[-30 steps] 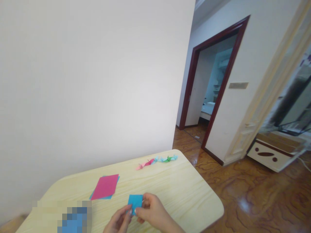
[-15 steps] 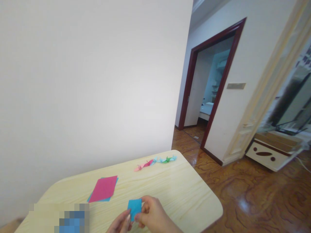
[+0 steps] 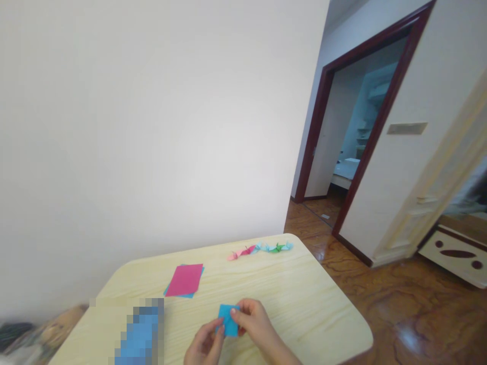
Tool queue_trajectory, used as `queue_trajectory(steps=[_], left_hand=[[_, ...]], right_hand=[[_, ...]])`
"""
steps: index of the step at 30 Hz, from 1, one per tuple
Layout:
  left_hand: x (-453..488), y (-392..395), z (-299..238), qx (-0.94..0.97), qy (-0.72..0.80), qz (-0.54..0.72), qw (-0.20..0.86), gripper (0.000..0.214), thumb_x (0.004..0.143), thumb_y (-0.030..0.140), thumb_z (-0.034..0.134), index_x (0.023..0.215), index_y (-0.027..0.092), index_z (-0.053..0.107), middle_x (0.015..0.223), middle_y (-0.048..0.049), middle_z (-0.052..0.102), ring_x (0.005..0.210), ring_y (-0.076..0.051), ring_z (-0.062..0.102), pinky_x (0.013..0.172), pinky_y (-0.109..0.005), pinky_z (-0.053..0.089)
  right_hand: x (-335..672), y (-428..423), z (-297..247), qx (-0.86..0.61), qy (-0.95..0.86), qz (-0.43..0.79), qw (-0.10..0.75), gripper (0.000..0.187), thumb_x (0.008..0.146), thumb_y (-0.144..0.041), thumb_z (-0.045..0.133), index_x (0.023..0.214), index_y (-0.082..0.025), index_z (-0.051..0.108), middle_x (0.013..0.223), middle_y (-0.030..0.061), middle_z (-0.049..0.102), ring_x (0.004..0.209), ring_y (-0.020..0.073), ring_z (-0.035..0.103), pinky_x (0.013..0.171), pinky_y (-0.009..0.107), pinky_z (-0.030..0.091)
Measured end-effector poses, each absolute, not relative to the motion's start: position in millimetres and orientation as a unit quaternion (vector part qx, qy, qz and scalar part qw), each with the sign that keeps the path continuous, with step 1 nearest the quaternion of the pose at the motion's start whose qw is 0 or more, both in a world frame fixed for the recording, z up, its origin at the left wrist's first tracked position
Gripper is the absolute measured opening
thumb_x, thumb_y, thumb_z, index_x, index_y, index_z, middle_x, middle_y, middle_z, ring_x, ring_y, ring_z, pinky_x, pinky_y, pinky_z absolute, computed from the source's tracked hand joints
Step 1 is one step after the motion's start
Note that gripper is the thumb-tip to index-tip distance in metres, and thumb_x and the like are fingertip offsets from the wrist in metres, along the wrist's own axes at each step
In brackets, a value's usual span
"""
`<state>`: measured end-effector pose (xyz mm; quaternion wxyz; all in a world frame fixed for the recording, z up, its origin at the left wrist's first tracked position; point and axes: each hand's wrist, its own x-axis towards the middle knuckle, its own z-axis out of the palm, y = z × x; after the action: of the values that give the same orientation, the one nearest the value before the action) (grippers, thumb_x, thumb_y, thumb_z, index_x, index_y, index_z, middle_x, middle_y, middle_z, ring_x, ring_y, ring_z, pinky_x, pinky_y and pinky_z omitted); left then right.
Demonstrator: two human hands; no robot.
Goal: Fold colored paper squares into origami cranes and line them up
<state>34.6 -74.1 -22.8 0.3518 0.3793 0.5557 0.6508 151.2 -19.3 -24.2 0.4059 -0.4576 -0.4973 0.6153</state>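
A small square of blue origami paper (image 3: 229, 320) is held up over the table between my hands. My left hand (image 3: 205, 344) grips its lower left edge, and my right hand (image 3: 254, 322) pinches its upper right corner. Part of the square is hidden behind my fingers. Farther up the light wood table (image 3: 304, 304) lies a pink sheet of paper (image 3: 184, 280) on top of a blue sheet (image 3: 183, 295), left of my hands. A row of small folded paper cranes (image 3: 259, 249) in pink, pale blue and green lines the far edge.
A pixelated blue-and-beige patch (image 3: 140, 329) covers the table's near left part. A white wall (image 3: 152, 126) rises behind the table. To the right, a polished wooden floor (image 3: 403, 304) lies beyond the table edge, with a dark-framed doorway (image 3: 353, 126) farther back.
The whole scene has shifted right and slightly up in view as my head turned. My hands still hold the blue square, now with the fingers of my right hand pressed more over it.
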Motion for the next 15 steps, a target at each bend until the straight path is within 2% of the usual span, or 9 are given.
queue_trajectory(steps=[5,9,12,15], left_hand=[[21,-70,-18,0.403,0.554,0.604,0.406,0.035,0.050,0.048,0.076,0.070,0.019,0.072,0.067,-0.0050,0.073,0.063,-0.021,0.067,0.063,-0.027,0.055],[25,-69,-21,0.360,0.508,0.648,0.439,0.038,0.053,0.044,0.077,0.081,0.021,0.068,0.060,0.0000,0.070,0.055,-0.017,0.065,0.061,-0.026,0.055],[28,-68,-27,0.377,0.487,0.658,0.433,0.041,0.056,0.045,0.075,0.087,0.021,0.065,0.066,-0.0002,0.072,0.056,-0.016,0.065,0.062,-0.026,0.055],[22,-67,-30,0.441,0.500,0.620,0.413,0.038,0.055,0.044,0.075,0.085,0.022,0.067,0.073,-0.0019,0.073,0.062,-0.019,0.067,0.063,-0.027,0.055]], right_hand=[[149,-13,-23,-0.464,-0.499,0.612,0.401,0.056,0.052,-0.070,0.059,0.052,-0.015,0.050,0.039,-0.0038,0.045,0.035,0.0076,0.040,0.038,0.020,0.030],[149,-10,-25,-0.469,-0.496,0.609,0.405,0.057,0.055,-0.072,0.054,0.052,-0.015,0.051,0.039,-0.0039,0.045,0.034,0.0079,0.040,0.038,0.021,0.033],[153,-8,-26,-0.475,-0.496,0.598,0.414,0.056,0.057,-0.071,0.054,0.053,-0.015,0.051,0.039,-0.0044,0.044,0.036,0.0083,0.041,0.038,0.021,0.033],[157,-7,-27,-0.480,-0.496,0.591,0.417,0.055,0.059,-0.070,0.055,0.056,-0.015,0.052,0.041,-0.0045,0.044,0.038,0.0092,0.043,0.039,0.020,0.034]])
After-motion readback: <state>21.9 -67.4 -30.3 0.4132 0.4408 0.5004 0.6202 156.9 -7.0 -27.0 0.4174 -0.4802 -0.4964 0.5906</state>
